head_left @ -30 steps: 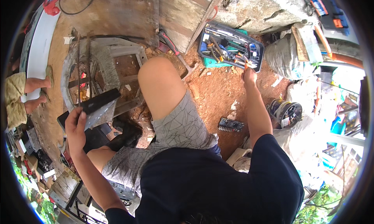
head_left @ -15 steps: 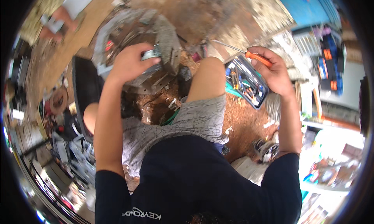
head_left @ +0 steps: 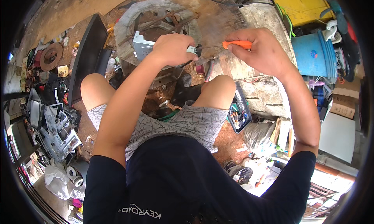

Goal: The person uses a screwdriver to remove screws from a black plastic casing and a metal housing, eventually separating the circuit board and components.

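My left hand [head_left: 172, 48] is closed around a small part whose pale green and black end [head_left: 193, 50] sticks out past the fingers. On the other side of that hand a silvery metal bracket [head_left: 141, 46] with holes shows; whether it belongs to the same piece is hidden by the hand. In my right hand [head_left: 265, 50] is a screwdriver, gripped by its orange handle [head_left: 237, 44]. Its thin shaft points left, the tip close to or touching the green and black end. Below both hands stands a grey ring-shaped stand [head_left: 126, 19] with an open centre.
A black flat panel [head_left: 86, 56] leans to the left of my knee. Beside my other knee lies a dark tray of tools [head_left: 242, 122]. A blue bucket [head_left: 309, 54] and a yellow case [head_left: 298, 5] stand at right. Scrap parts [head_left: 58, 126] are heaped at left.
My hands have come together: the left moved right with its part, the right moved left with the screwdriver, whose tip is now at the part. The view has shifted too.
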`<state>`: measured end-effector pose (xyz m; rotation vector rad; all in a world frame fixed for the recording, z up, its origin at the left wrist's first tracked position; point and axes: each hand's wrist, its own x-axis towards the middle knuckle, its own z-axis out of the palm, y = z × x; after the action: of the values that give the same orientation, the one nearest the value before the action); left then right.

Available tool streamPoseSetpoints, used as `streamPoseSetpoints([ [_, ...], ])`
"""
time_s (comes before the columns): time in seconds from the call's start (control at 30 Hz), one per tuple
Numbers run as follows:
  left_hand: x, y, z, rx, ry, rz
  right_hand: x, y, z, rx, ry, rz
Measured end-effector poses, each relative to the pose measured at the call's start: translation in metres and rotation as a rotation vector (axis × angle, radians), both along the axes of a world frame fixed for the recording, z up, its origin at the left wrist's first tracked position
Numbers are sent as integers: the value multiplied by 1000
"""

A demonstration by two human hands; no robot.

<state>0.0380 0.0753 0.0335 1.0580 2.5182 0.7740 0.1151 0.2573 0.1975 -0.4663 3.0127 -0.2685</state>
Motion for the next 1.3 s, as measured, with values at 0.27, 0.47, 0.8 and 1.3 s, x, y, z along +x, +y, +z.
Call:
streamPoseSetpoints([
  [0.27,2,0,-11,70,54,10,-6,-3,2,61,-103,5],
  [0.47,2,3,-15,69,46,18,-16,-9,8,116,-128,31],
  [0.8,3,2,-8,55,15,-13,-15,-8,5,39,-113,30],
  [1.3,4,-3,1,13,-34,-36,-19,-33,25,345,-275,405],
])
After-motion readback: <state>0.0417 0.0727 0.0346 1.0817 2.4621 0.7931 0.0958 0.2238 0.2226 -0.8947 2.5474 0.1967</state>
